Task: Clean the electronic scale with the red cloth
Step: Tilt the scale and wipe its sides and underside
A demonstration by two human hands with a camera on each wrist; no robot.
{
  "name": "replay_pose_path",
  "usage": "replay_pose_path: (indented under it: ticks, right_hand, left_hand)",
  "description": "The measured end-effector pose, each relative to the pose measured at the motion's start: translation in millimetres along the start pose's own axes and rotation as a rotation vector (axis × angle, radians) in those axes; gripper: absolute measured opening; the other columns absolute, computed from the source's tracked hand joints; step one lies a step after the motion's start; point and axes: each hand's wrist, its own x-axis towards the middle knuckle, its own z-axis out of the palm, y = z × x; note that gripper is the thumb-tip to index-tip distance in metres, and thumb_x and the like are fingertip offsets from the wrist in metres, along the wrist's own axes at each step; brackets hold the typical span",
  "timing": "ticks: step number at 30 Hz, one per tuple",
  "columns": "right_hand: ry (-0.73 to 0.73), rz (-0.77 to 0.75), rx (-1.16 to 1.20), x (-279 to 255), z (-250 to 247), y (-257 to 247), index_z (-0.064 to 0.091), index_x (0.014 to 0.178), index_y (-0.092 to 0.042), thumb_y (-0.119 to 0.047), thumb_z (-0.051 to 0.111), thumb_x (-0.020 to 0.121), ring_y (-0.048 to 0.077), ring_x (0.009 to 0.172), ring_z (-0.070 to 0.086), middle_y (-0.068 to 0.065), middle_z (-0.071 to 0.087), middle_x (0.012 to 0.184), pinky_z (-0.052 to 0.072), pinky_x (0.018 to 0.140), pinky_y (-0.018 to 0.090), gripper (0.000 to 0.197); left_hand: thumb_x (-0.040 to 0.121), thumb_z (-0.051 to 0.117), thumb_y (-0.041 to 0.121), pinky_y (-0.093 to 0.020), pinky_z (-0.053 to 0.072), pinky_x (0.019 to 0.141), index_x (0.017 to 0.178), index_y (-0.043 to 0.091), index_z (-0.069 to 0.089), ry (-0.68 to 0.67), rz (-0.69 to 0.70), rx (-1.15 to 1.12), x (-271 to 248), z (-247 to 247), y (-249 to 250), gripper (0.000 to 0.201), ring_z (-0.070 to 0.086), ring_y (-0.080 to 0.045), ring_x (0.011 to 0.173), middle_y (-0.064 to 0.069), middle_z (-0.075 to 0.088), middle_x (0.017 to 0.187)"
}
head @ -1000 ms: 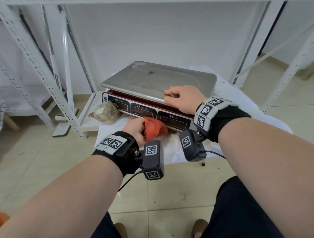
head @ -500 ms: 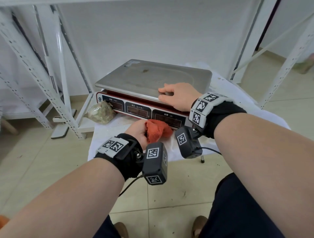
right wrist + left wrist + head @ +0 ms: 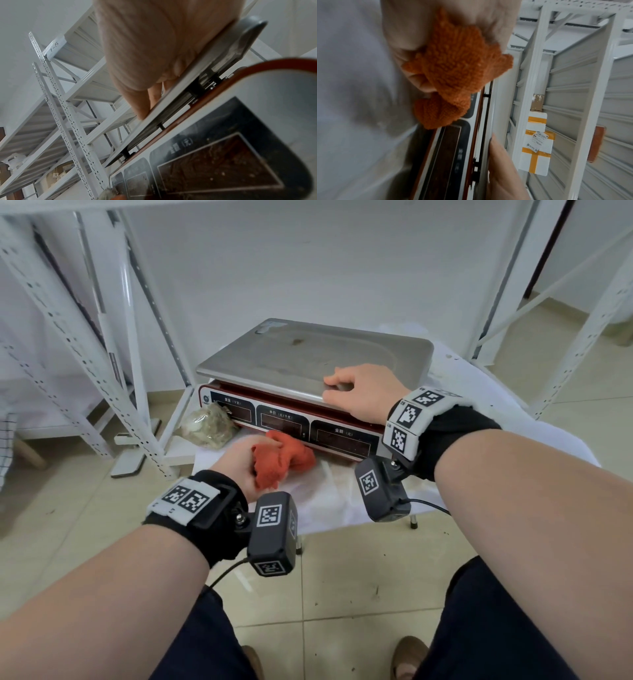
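A flat electronic scale with a brushed steel weighing pan [image 3: 315,357] and a red-edged front panel of three dark display windows [image 3: 284,422] sits on a low surface draped in white sheeting [image 3: 342,494]. A small brownish stain marks the pan towards its far side.

The left hand [image 3: 239,463] grips a bunched red terry cloth [image 3: 281,463], its fingers [image 3: 419,81] curled round the wad. The cloth lies low in front of the scale, resting on the white sheeting, and its far end touches the front panel near the join between the middle and right-hand windows. In the left wrist view the cloth [image 3: 453,75] bulges out of the grip against the panel's edge.

The right hand [image 3: 363,397] rests on the near right part of the steel pan, palm down. Its fingers [image 3: 334,380] are loosely bent with the tips on the metal, and the thumb lies along the pan's front rim; it holds nothing. The right wrist view shows the heel of this hand [image 3: 154,47] and fingertips pressed to the pan's edge [image 3: 188,88], with the dusty right-hand display window [image 3: 214,162] below.

A crumpled clear bag of greenish-brown stuff [image 3: 210,428] lies at the scale's front left corner, touching the panel. White perforated steel shelving [image 3: 85,344] stands to the left and behind. The floor is pale tile [image 3: 342,594], and the person's dark trousers and brown shoes show at the bottom of the head view.
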Motion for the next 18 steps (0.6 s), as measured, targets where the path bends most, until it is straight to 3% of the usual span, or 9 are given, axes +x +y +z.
replay_pose_path:
  ticks: [3, 5, 7, 9, 10, 13, 15, 18]
  right_hand:
    - [0.025, 0.048, 0.032, 2, 2, -3, 0.061, 0.121, -0.029, -0.043, 0.055, 0.087, 0.017, 0.118, 0.053, -0.006, 0.063, 0.119, 0.040, 0.103, 0.032, 0.037]
    - [0.035, 0.070, 0.057, 3, 3, -4, 0.062, 0.118, -0.031, -0.042, 0.056, 0.084, 0.019, 0.115, 0.054, -0.007, 0.063, 0.116, 0.042, 0.100, 0.035, 0.036]
    - [0.036, 0.082, 0.067, 3, 4, -6, 0.062, 0.116, -0.032, -0.042, 0.056, 0.084, 0.021, 0.116, 0.052, -0.008, 0.063, 0.115, 0.042, 0.100, 0.037, 0.035]
    - [0.038, 0.086, 0.071, 2, 3, -6, 0.062, 0.115, -0.032, -0.042, 0.056, 0.084, 0.021, 0.115, 0.052, -0.007, 0.063, 0.114, 0.043, 0.099, 0.037, 0.034]
    - [0.037, 0.086, 0.071, 2, 3, -6, 0.062, 0.115, -0.032, -0.042, 0.056, 0.084, 0.021, 0.115, 0.052, -0.007, 0.063, 0.115, 0.043, 0.100, 0.038, 0.034]
    - [0.031, 0.092, 0.064, 3, 3, -5, 0.061, 0.116, -0.034, -0.042, 0.055, 0.083, 0.023, 0.117, 0.050, -0.006, 0.061, 0.117, 0.041, 0.101, 0.039, 0.035]
    - [0.030, 0.092, 0.058, 4, 3, -4, 0.062, 0.115, -0.034, -0.043, 0.056, 0.083, 0.024, 0.117, 0.049, -0.007, 0.061, 0.116, 0.041, 0.101, 0.040, 0.034]
    - [0.045, 0.095, 0.063, 4, 4, -5, 0.062, 0.115, -0.034, -0.042, 0.057, 0.083, 0.024, 0.116, 0.050, -0.006, 0.061, 0.115, 0.042, 0.100, 0.039, 0.034]
  left_hand:
    - [0.093, 0.043, 0.008, -0.017, 0.045, 0.037, 0.089, 0.007, 0.050, 0.153, 0.064, -0.125, 2, -17, 11, 0.008, 0.057, -0.013, 0.041, -0.008, 0.057, 0.065]
    - [0.091, 0.046, 0.009, -0.016, 0.045, 0.042, 0.086, 0.010, 0.053, 0.258, 0.133, -0.080, 6, -22, 14, 0.009, 0.056, -0.011, 0.042, -0.003, 0.057, 0.056]
    - [0.089, 0.048, 0.007, -0.028, 0.055, 0.059, 0.098, 0.008, 0.058, 0.369, 0.244, 0.001, 15, -22, 17, 0.014, 0.066, -0.019, 0.062, -0.008, 0.063, 0.069]
    - [0.086, 0.049, 0.004, -0.044, 0.055, 0.081, 0.102, 0.014, 0.059, 0.431, 0.345, 0.146, 22, -21, 18, 0.021, 0.066, -0.031, 0.087, -0.012, 0.064, 0.091]
    - [0.086, 0.048, 0.003, -0.044, 0.055, 0.081, 0.102, 0.015, 0.060, 0.434, 0.378, 0.191, 22, -17, 18, 0.024, 0.064, -0.032, 0.089, -0.013, 0.064, 0.092]
    - [0.090, 0.044, -0.001, -0.034, 0.052, 0.059, 0.111, 0.019, 0.056, 0.385, 0.383, 0.250, 21, -5, 13, 0.032, 0.061, -0.028, 0.072, -0.010, 0.059, 0.080]
    - [0.088, 0.045, -0.001, -0.045, 0.054, 0.066, 0.113, 0.009, 0.060, 0.357, 0.410, 0.323, 22, -1, 6, 0.031, 0.064, -0.037, 0.082, -0.023, 0.064, 0.095]
    - [0.088, 0.051, 0.003, -0.041, 0.054, 0.082, 0.118, 0.011, 0.064, 0.359, 0.452, 0.389, 19, -3, -1, 0.033, 0.064, -0.030, 0.091, -0.013, 0.065, 0.103]
